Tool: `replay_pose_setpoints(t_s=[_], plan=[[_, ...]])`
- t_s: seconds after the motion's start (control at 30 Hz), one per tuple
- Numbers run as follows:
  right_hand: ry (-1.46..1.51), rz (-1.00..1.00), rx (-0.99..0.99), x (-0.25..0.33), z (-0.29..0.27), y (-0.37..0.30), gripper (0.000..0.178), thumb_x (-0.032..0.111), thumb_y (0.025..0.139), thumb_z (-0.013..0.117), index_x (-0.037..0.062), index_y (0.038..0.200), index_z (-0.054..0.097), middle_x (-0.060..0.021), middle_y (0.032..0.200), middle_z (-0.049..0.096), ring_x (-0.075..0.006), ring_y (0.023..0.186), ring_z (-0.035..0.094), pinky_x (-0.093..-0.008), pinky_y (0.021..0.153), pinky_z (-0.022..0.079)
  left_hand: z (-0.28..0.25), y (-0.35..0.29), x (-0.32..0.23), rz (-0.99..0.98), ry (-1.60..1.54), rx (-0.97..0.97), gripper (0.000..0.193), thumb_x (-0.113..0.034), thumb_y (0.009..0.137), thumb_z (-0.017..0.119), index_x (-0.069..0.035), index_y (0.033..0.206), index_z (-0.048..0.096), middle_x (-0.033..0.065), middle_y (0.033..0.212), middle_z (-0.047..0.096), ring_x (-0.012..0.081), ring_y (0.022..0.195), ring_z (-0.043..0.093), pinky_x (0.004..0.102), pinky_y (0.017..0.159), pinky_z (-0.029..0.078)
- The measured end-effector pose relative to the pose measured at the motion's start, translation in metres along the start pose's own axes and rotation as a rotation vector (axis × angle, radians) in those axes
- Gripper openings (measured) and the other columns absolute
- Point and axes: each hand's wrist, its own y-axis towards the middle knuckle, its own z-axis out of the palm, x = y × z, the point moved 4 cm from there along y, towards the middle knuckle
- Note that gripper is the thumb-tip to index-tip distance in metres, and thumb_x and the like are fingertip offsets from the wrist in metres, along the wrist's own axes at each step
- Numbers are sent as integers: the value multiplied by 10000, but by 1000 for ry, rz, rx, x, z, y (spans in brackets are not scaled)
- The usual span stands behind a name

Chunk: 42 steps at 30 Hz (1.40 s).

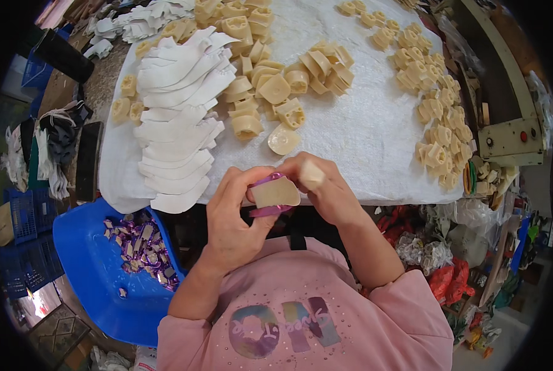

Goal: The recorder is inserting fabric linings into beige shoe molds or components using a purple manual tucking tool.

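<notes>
In front of my chest, my left hand (234,213) grips a beige shoe heel (275,193) with shiny purple material along its sides. Its flat beige face is turned up. My right hand (329,188) is closed at the heel's far right edge, its fingertips pressed against the purple material and partly hidden. A pale beige cover (312,175) sits on one of its digits. Just beyond my hands, a loose beige heel (283,140) lies on the white-covered table (375,148). To the left, curved white cut pieces (176,139) overlap in a long row.
A blue basin (88,272) at the lower left contains several purple-covered heels (143,244). Bare beige heels are heaped mid-table (273,86) and along the right edge (437,123). A dark phone (89,161) lies left of the sheet. Red and clear plastic bags (452,281) crowd the right side.
</notes>
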Motion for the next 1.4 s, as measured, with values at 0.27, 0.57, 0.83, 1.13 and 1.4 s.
replay_pose_setpoints(t_s=[0.27, 0.57, 0.83, 1.13, 1.4], plan=[[-402, -97, 60, 11, -1, 2, 166, 185, 899, 538, 28, 852, 569, 1, 707, 572, -97, 644, 548, -274, 555, 438, 3, 1, -13, 54, 179, 71, 472, 108, 659, 662, 4, 1103, 544, 132, 869, 514, 245, 699, 555, 311, 600, 469], [-52, -56, 26, 0, 1, -1, 171, 133, 917, 506, 5, 977, 601, -28, 837, 603, -112, 755, 565, -262, 664, 460, 5, 3, -11, 156, 291, -43, 451, -1, 595, 766, -7, 960, 500, 65, 742, 519, 144, 609, 512, 253, 545, 428], [-244, -306, -185, -10, 11, -6, 258, 226, 967, 478, 12, 1053, 595, -14, 899, 576, -107, 777, 547, -246, 674, 450, 20, 0, -8, 252, 434, -242, 500, 2, 569, 786, 5, 934, 443, 104, 724, 515, 177, 589, 541, 270, 531, 450], [443, -13, -95, -26, 26, -6, 301, 241, 973, 456, -7, 1094, 576, -95, 1027, 622, -135, 932, 582, -266, 806, 457, 16, -7, -3, 236, 434, -365, 456, -52, 564, 805, 27, 896, 503, 123, 707, 500, 280, 554, 534, 353, 494, 435], [-367, -79, -223, -15, 28, 0, 289, 186, 943, 451, -18, 1109, 569, -161, 987, 609, -218, 872, 593, -304, 765, 466, 4, -4, 1, 311, 615, -353, 472, -40, 595, 807, 7, 945, 494, 104, 727, 533, 205, 572, 551, 290, 509, 450]])
